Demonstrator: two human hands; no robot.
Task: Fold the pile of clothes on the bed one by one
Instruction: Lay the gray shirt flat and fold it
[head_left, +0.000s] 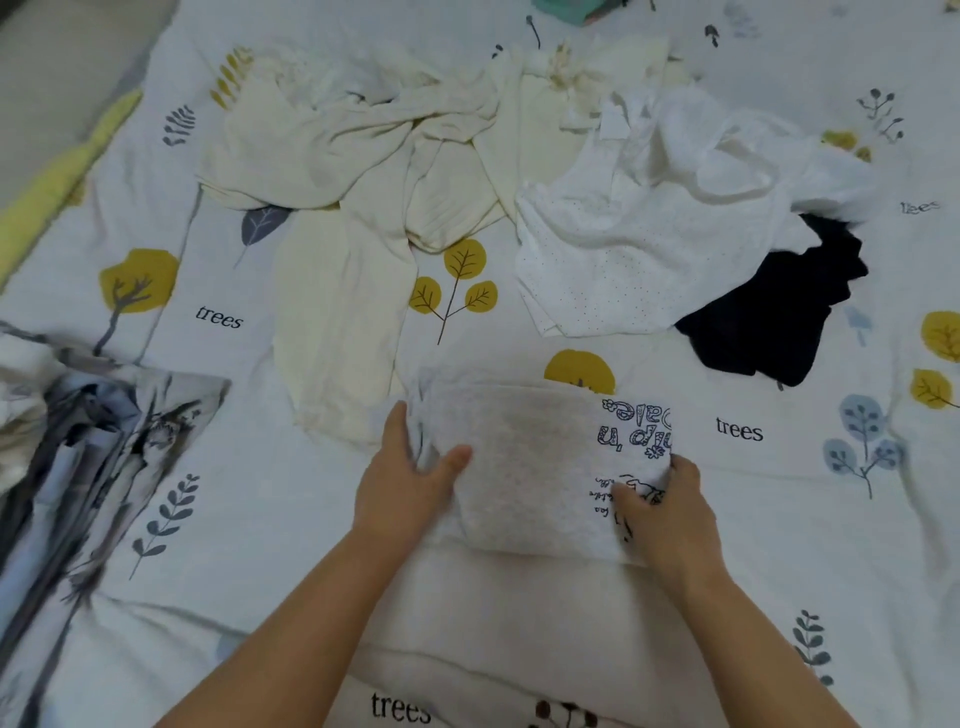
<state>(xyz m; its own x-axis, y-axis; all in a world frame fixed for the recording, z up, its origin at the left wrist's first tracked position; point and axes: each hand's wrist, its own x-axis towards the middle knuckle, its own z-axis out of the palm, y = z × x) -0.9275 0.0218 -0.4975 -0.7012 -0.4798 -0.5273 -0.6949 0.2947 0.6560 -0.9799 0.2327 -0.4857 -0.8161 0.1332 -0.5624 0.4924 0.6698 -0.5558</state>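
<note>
**Hands on a near-folded grey garment, lower centre**

Left hand (410, 483) grips the left edge of the grey printed garment (540, 467), thumb on top, fingers tucked under the cloth. Right hand (670, 514) pinches the right edge over the dark lettering. Garment lies on the bed (779, 545), lower centre of frame, already a compact rectangle.

Progress (judged): this piece is nearly done; most of the pile is left. Unfolded: cream garments (363, 171) upper centre, white dotted garment (649, 228) upper right, dark garment (779, 317) touching it at right.

Unclear: patterned blue-grey fabric (88, 447) at left edge, cut off, clothing or bedding not determinable. Teal item (566, 8) at top edge, mostly cropped. Lettering is upside down and only partly readable. Number of cream pieces uncertain.
</note>
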